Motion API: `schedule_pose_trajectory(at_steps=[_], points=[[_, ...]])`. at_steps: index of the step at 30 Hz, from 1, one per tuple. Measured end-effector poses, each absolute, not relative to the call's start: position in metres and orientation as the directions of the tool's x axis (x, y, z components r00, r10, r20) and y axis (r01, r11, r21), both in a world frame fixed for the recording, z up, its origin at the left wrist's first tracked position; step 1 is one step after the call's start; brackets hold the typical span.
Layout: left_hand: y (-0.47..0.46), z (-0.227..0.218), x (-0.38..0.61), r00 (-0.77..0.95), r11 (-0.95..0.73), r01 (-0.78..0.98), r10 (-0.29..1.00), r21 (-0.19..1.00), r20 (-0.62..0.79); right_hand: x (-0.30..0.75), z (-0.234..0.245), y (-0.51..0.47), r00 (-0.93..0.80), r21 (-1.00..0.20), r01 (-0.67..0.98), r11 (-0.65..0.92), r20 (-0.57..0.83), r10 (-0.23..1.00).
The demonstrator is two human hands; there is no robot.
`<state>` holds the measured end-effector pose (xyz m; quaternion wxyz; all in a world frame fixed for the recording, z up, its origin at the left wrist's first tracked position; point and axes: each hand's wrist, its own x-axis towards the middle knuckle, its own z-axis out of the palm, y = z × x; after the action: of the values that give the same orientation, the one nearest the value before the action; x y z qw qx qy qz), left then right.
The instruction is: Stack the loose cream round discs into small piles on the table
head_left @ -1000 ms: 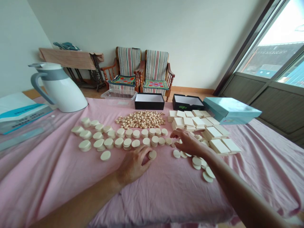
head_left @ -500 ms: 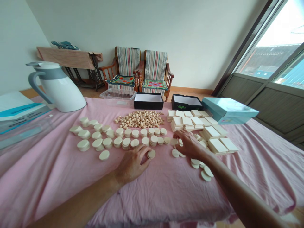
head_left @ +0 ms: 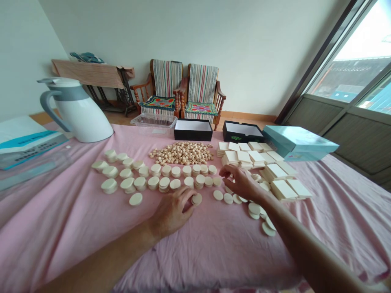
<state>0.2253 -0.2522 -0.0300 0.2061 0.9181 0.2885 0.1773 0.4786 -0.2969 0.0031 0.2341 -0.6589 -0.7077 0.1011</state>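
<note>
My left hand [head_left: 174, 209] rests on the pink cloth with its thumb and forefinger around a small stack of round wooden discs [head_left: 197, 199]. My right hand [head_left: 240, 181] hovers with bent, parted fingers at the right end of the disc rows, with nothing visible in its grip. Below it lie several loose discs [head_left: 228, 198], some partly hidden by the hand and forearm. Stacks of pale discs [head_left: 153, 182] run in rows to the left, and a single-looking disc [head_left: 135, 199] lies in front of them.
Behind the rows is a heap of small wooden pieces [head_left: 183, 153]. Square wooden tiles [head_left: 256, 156] are stacked at right. Along the back stand a clear plastic tray [head_left: 154, 122], two black boxes [head_left: 193, 134] and a light-blue box [head_left: 301, 142]. A white jug [head_left: 85, 116] stands left.
My right hand has lifted slightly off the discs, and more loose discs show below it. My left hand stays at its stack. The view has shifted a little.
</note>
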Motion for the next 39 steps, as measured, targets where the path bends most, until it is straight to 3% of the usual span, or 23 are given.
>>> schedule_pose_trajectory(at_steps=[6,10,16,23,29,34,39], points=[[-0.251,-0.031,0.226,0.769,-0.753,0.451,0.601,0.48,0.22,0.449,0.003,-0.328,-0.207,-0.28,0.932,0.229,0.108,0.972],[-0.252,-0.03,0.226,0.773,-0.758,0.45,0.595,0.472,0.221,0.441,-0.001,-0.335,-0.181,-0.205,0.96,0.189,0.054,0.982],[-0.252,-0.03,0.226,0.77,-0.758,0.451,0.598,0.472,0.224,0.439,0.0,-0.338,-0.17,-0.225,0.957,0.184,0.079,0.982],[-0.251,-0.027,0.226,0.781,-0.757,0.444,0.589,0.479,0.207,0.453,0.005,-0.312,0.036,-0.269,0.963,0.032,0.245,0.969],[-0.251,-0.029,0.225,0.781,-0.757,0.437,0.588,0.486,0.213,0.455,-0.006,-0.297,0.041,-0.23,0.973,0.013,0.227,0.973],[-0.251,-0.03,0.224,0.785,-0.757,0.441,0.586,0.482,0.203,0.466,-0.005,-0.302,0.043,-0.279,0.96,0.021,0.222,0.974],[-0.251,-0.029,0.225,0.787,-0.759,0.437,0.582,0.483,0.203,0.483,0.007,-0.318,-0.002,-0.228,0.973,0.023,0.094,0.996]])
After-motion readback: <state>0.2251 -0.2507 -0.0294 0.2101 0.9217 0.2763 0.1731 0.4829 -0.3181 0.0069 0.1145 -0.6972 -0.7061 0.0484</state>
